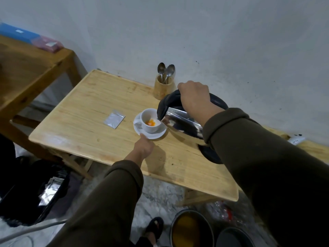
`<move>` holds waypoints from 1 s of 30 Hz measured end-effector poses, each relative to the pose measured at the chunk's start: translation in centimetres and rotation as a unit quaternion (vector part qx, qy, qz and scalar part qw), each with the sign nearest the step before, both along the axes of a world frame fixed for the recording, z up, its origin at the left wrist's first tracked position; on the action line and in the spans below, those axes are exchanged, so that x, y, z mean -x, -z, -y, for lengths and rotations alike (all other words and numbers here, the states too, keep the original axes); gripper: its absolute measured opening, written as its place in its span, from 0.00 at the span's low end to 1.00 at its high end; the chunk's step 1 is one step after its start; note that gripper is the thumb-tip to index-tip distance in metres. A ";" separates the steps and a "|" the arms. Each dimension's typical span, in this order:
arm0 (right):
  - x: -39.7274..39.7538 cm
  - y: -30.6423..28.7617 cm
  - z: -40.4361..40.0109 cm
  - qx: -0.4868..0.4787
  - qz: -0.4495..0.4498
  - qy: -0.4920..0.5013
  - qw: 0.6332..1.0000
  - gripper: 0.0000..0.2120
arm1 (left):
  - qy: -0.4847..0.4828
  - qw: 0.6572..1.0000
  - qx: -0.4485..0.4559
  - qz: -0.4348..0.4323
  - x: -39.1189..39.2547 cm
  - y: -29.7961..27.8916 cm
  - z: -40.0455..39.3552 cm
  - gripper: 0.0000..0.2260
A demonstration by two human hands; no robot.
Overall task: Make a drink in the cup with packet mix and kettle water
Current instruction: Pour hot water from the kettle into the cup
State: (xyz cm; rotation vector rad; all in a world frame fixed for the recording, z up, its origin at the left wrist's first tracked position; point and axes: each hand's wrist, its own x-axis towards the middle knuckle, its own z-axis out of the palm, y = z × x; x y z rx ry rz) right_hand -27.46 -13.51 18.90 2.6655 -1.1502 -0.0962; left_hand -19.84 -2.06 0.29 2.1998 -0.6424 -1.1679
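Note:
A white cup (151,128) with orange powder in its bottom stands on a white saucer (156,136) in the middle of the wooden table (89,113). My right hand (194,98) grips the black handle of a steel kettle (183,124), which is tilted with its spout over the cup's right rim. My left hand (144,147) holds the saucer's near edge with its fingertips. A silver packet (114,119) lies flat on the table to the left of the cup.
A wooden holder with two spoons (163,86) stands at the table's back edge by the wall. The kettle's black base (211,155) sits on the table under my right arm. Buckets (192,229) and a dark bag (35,191) are on the floor.

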 end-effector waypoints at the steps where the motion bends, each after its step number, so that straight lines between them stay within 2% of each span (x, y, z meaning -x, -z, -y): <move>1: -0.2 0.1 -0.1 0.006 -0.003 -0.006 1.000 0.11 | 0.017 1.000 0.006 -0.006 -0.1 0.2 -0.1 0.29; 7: -1.5 0.0 -0.4 0.023 -0.030 -0.034 0.999 0.11 | 0.035 0.999 -0.010 0.013 -0.1 -0.1 -0.3 0.26; 12: -2.0 -0.3 -0.3 0.030 -0.035 -0.034 0.998 0.11 | 0.043 0.999 -0.024 0.008 0.1 -0.3 -0.3 0.31; 30: -2.2 -0.1 0.0 0.056 -0.052 -0.032 0.997 0.11 | 0.052 0.998 -0.023 0.005 0.2 -0.6 -0.5 0.33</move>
